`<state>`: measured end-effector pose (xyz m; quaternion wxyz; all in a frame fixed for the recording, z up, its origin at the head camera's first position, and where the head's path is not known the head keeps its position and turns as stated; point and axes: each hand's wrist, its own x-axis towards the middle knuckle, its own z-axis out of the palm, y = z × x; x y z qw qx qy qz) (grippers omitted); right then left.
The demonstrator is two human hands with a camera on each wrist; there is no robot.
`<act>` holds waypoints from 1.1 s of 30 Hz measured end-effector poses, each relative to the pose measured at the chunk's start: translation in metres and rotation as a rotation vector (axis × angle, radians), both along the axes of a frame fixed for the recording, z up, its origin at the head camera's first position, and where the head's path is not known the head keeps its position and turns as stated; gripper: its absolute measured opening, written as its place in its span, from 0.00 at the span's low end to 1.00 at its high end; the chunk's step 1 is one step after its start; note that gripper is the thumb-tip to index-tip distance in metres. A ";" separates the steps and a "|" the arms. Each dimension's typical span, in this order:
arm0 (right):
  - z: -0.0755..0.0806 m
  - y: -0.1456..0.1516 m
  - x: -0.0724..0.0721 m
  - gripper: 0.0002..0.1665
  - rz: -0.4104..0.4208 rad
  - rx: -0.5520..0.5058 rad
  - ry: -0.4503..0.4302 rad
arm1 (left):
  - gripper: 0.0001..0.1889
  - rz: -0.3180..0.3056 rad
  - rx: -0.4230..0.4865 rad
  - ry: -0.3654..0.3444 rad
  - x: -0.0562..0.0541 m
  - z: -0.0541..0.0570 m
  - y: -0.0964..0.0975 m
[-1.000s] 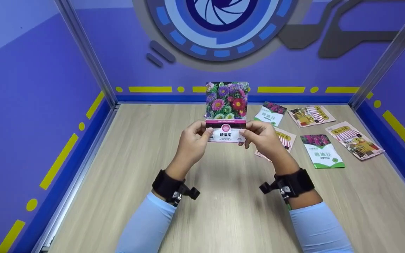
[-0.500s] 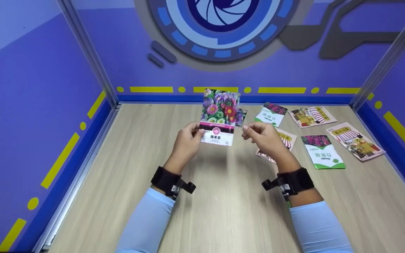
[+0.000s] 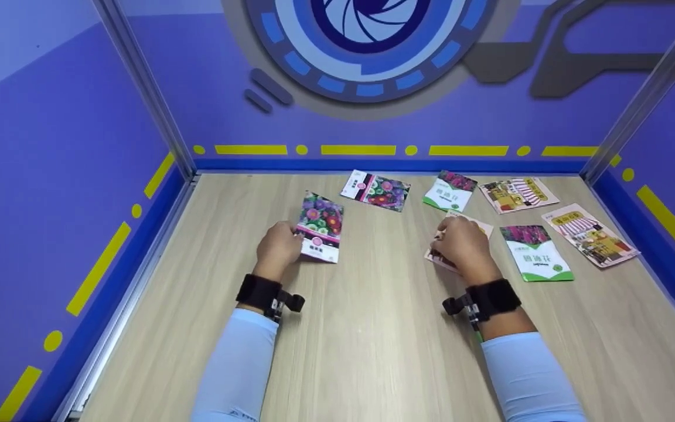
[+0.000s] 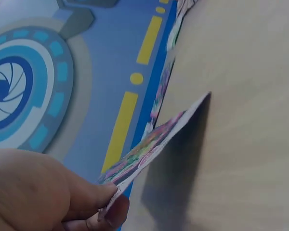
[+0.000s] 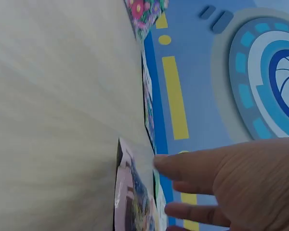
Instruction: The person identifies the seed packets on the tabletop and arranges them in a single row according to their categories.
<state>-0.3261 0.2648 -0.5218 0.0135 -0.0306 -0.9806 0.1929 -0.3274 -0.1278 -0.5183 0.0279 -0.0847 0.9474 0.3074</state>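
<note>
From my remote seat I'm watching two bare hands working above the bench [image 3: 361, 328]. The left hand [image 3: 279, 243] is clamping its thumb and fingers on the left edge of a flower packet [image 3: 321, 225], so the packet is sticking out to the right of those fingers, its flower picture facing up and its white label strip lying at the end nearer the person. In the left wrist view the packet is tilting, its free corner rising off the wood and casting a shadow underneath; I'm not managing to tell whether any edge is touching the bench. The right hand [image 3: 463, 243] is hanging over a pink packet [image 3: 442, 260] and covering much of it; its thumb and fingers are standing apart and gripping nothing, and I can't tell whether a fingertip is brushing the paper. Beyond both sets of fingers, and between them, a second flower packet [image 3: 376, 190] is lying flat on its side. Just beyond the right fingers a green-and-white packet [image 3: 451, 191] is lying, while a matching green-bordered packet [image 3: 537, 253] is sitting to their right. A striped-awning packet [image 3: 518, 194] is resting beyond and to the right of the same fingers, and another awning packet [image 3: 592, 235] is lying farthest to their right. A black strap [image 3: 260, 293] is wrapping the left wrist behind its fingers.
</note>
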 end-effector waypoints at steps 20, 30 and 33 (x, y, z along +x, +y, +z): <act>-0.007 0.009 0.001 0.11 0.047 0.103 -0.001 | 0.19 -0.077 -0.265 0.179 -0.007 -0.013 -0.027; -0.008 0.010 0.000 0.11 0.069 0.116 -0.027 | 0.15 -0.170 -0.413 0.163 0.004 -0.022 -0.024; -0.009 0.010 0.001 0.10 0.072 0.124 -0.016 | 0.11 -0.107 -0.421 0.164 0.006 -0.022 -0.035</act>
